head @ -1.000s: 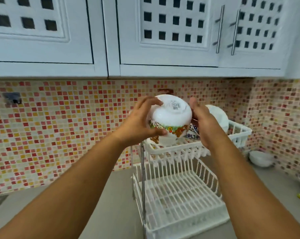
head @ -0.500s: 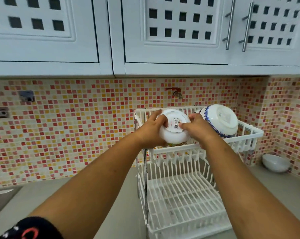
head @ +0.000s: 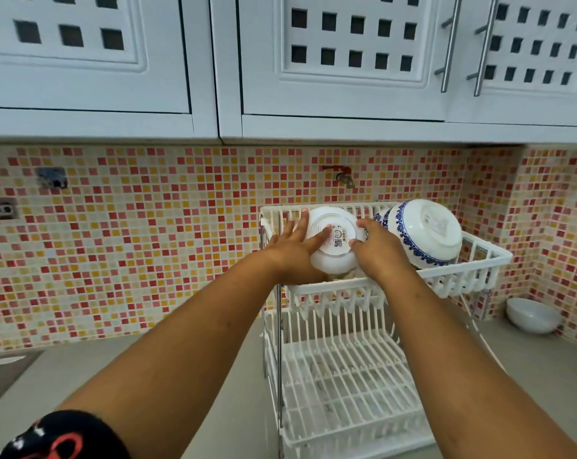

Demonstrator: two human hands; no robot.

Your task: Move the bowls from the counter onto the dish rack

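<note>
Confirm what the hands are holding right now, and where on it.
Both hands hold one white bowl, upturned on the dish rack top tier: left hand on its left side and base, right hand on its right side.

Lower rack tier (head: pixel 346 385) open — blue-patterned bowl (head: pixel 424 233) crowds upper right.

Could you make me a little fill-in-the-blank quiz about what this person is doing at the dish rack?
1. Both hands press the plain white bowl with the label on its base into the ____ tier of the white plastic two-tier dish rack.
2. Beside it sits a white bowl with a ____ floral band.
3. A small plain white bowl is on the counter, to the rack's ____.
4. The rack's lower tier holds ____ bowls.

Missing words: upper; blue; right; no
</note>
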